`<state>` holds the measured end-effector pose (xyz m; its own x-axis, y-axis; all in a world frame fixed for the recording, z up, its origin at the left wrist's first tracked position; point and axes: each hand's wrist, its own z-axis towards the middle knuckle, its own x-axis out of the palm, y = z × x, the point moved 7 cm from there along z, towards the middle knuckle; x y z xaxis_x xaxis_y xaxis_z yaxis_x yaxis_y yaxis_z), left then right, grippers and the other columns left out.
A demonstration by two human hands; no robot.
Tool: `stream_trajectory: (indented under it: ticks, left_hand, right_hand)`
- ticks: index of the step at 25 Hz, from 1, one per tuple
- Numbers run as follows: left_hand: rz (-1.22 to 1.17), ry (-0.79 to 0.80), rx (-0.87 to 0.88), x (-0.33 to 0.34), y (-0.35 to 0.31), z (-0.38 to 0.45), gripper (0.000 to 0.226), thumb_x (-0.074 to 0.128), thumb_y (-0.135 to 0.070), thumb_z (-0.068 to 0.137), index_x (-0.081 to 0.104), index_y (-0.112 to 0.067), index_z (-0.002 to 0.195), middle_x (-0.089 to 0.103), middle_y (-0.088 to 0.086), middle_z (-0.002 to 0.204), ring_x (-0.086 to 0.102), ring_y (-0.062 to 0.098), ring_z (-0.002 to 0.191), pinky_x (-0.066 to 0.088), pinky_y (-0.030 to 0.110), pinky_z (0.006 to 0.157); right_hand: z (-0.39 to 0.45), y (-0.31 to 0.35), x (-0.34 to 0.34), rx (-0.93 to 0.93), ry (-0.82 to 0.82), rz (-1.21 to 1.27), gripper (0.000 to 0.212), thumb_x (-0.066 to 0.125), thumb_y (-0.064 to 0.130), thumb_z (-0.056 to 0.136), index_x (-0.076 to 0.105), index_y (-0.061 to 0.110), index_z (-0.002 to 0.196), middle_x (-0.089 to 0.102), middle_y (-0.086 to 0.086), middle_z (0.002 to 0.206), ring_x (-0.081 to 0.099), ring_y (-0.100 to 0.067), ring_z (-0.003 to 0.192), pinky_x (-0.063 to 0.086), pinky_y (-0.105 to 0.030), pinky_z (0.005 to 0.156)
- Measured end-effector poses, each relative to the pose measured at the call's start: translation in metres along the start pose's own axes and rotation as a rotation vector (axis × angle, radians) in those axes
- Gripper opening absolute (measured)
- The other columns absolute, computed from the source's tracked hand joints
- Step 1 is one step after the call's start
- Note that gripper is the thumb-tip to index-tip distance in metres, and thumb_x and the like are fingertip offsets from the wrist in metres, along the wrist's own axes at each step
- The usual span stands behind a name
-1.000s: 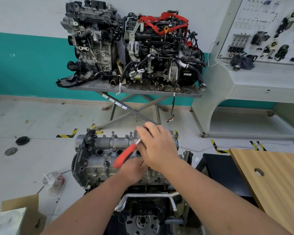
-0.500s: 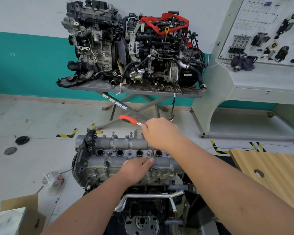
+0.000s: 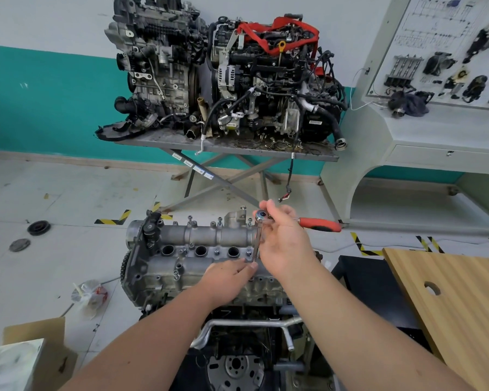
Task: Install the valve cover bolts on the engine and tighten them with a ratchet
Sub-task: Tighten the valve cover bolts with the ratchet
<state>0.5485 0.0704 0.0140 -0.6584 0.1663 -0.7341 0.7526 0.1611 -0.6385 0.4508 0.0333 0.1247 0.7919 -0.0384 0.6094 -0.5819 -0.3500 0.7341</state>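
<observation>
The engine (image 3: pixel 198 258) is sitting low in front of the person, made of rough grey metal with round holes in a row along its top. Its long side is running left to right. Small shiny bolts (image 3: pixel 219 221) are sticking up along its back edge.

The right hand (image 3: pixel 283 238) is curling around the ratchet (image 3: pixel 294 221) near its round silver head. A thin shiny bar is going straight down from the head to the engine top. The smooth red handle (image 3: pixel 319 224) is pointing out to the right, lying flat. Half a second ago the handle was pointing left and away, so it has swung around.

The left hand (image 3: pixel 229 277) is resting on the engine top, fingers stretched flat toward the bottom of the bar, much as before.

A wooden surface (image 3: pixel 449 294) with a round hole is sitting at the right.
</observation>
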Motion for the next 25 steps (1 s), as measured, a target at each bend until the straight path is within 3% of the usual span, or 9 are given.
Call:
stream_trajectory:
  ticks: [4, 6, 8, 10, 12, 15, 17, 21, 25]
  left_hand:
    - [-0.058, 0.001, -0.042, -0.002, 0.0, -0.002, 0.059, 0.02, -0.06, 0.102, 0.059, -0.03, 0.135, 0.063, 0.0, 0.133, 0.05, 0.021, 0.129, 0.031, 0.04, 0.112]
    - [-0.079, 0.004, -0.05, -0.002, 0.001, -0.002, 0.058, 0.022, -0.059, 0.102, 0.069, -0.027, 0.111, 0.072, 0.001, 0.107, 0.06, 0.021, 0.108, 0.041, 0.038, 0.097]
    - [-0.067, -0.005, -0.052, -0.003, 0.003, 0.0, 0.047, 0.031, -0.047, 0.103, 0.064, -0.019, 0.085, 0.069, 0.001, 0.085, 0.063, 0.025, 0.092, 0.043, 0.034, 0.077]
    - [-0.052, -0.011, -0.052, -0.002, 0.006, 0.002, 0.037, 0.035, -0.04, 0.102, 0.063, -0.019, 0.09, 0.07, 0.002, 0.094, 0.064, 0.028, 0.103, 0.047, 0.034, 0.078]
    - [-0.108, -0.01, -0.065, -0.002, 0.007, 0.001, 0.052, 0.03, -0.055, 0.101, 0.063, -0.019, 0.119, 0.064, 0.0, 0.129, 0.055, 0.02, 0.126, 0.045, 0.034, 0.096]
    - [-0.106, 0.021, -0.097, 0.0, 0.008, 0.002, 0.064, 0.023, -0.065, 0.099, 0.067, -0.02, 0.111, 0.071, 0.007, 0.109, 0.063, 0.021, 0.103, 0.045, 0.032, 0.084]
    - [-0.105, 0.029, -0.109, -0.001, 0.008, 0.002, 0.062, 0.022, -0.064, 0.099, 0.066, -0.022, 0.111, 0.07, 0.006, 0.103, 0.062, 0.022, 0.098, 0.045, 0.033, 0.086]
    - [-0.125, 0.024, -0.107, -0.001, 0.006, 0.0, 0.063, 0.021, -0.066, 0.099, 0.063, -0.027, 0.124, 0.069, 0.002, 0.118, 0.056, 0.021, 0.116, 0.04, 0.034, 0.1]
    - [-0.145, 0.033, -0.079, 0.0, 0.005, -0.001, 0.068, 0.02, -0.07, 0.097, 0.065, -0.027, 0.123, 0.068, 0.001, 0.123, 0.054, 0.02, 0.122, 0.038, 0.036, 0.104]
  right_hand:
    - [-0.009, 0.003, -0.003, -0.354, 0.092, -0.515, 0.02, 0.055, 0.044, 0.099, 0.063, 0.053, 0.115, 0.061, 0.033, 0.122, 0.055, 0.007, 0.118, 0.044, -0.019, 0.092]
    - [-0.019, 0.013, 0.004, -0.82, 0.145, -0.89, 0.025, 0.053, 0.04, 0.099, 0.069, 0.037, 0.117, 0.062, 0.02, 0.13, 0.053, 0.001, 0.122, 0.044, -0.021, 0.098]
    - [-0.029, 0.015, 0.016, -1.282, 0.227, -1.165, 0.023, 0.056, 0.022, 0.096, 0.076, 0.012, 0.103, 0.068, -0.003, 0.12, 0.058, -0.018, 0.114, 0.048, -0.032, 0.097]
    - [-0.03, 0.017, 0.026, -1.431, 0.261, -1.369, 0.017, 0.058, 0.013, 0.093, 0.072, 0.004, 0.092, 0.069, -0.008, 0.103, 0.061, -0.028, 0.096, 0.052, -0.043, 0.083]
    - [-0.028, 0.02, 0.036, -1.453, 0.279, -1.624, 0.011, 0.061, 0.015, 0.092, 0.067, 0.008, 0.088, 0.064, -0.007, 0.091, 0.057, -0.028, 0.081, 0.05, -0.045, 0.07]
    - [-0.024, 0.018, 0.048, -1.365, 0.309, -2.006, 0.042, 0.05, 0.054, 0.095, 0.058, 0.013, 0.094, 0.053, -0.003, 0.083, 0.047, -0.024, 0.071, 0.043, -0.038, 0.063]
    - [-0.021, 0.017, 0.054, -1.261, 0.381, -2.16, 0.058, 0.035, 0.069, 0.094, 0.054, 0.015, 0.103, 0.051, -0.002, 0.087, 0.048, -0.024, 0.073, 0.038, -0.035, 0.063]
    - [-0.021, 0.019, 0.063, -1.152, 0.499, -2.266, 0.056, 0.02, 0.062, 0.098, 0.053, 0.018, 0.112, 0.056, -0.004, 0.096, 0.057, -0.027, 0.086, 0.03, -0.035, 0.065]
    - [-0.005, 0.02, 0.067, -0.835, 0.435, -2.304, 0.043, 0.027, 0.054, 0.104, 0.051, 0.02, 0.089, 0.051, 0.001, 0.076, 0.056, -0.027, 0.073, 0.03, -0.032, 0.055]
